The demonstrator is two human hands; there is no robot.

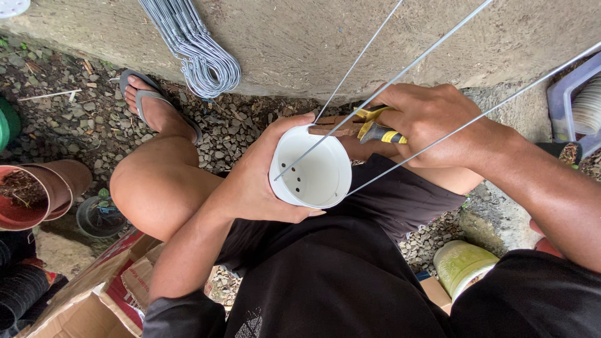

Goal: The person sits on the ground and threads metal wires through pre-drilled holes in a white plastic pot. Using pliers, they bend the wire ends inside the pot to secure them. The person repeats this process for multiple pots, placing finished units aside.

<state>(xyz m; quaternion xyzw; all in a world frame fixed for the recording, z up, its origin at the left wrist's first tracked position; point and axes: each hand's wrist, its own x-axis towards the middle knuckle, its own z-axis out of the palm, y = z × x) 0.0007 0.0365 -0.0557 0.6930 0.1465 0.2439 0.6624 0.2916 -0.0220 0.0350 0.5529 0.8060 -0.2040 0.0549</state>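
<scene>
My left hand (253, 178) wraps around a small white plastic pot (313, 170) with drainage holes in its bottom, holding it over my lap with the mouth facing up. Three thin metal wires (400, 75) run from the pot's rim up to the top right. My right hand (432, 122) grips pliers with yellow and black handles (375, 128) at the pot's far rim, where a wire meets it. The plier jaws are mostly hidden behind the rim and my fingers.
A bundle of bent grey wire hangers (200, 56) lies on the concrete slab (300, 37) ahead. Gravel covers the ground. Brown pots (37, 188) stand at left, cardboard boxes (94, 294) at bottom left, a green-white container (463, 266) at right, a grey crate (573, 103) at far right.
</scene>
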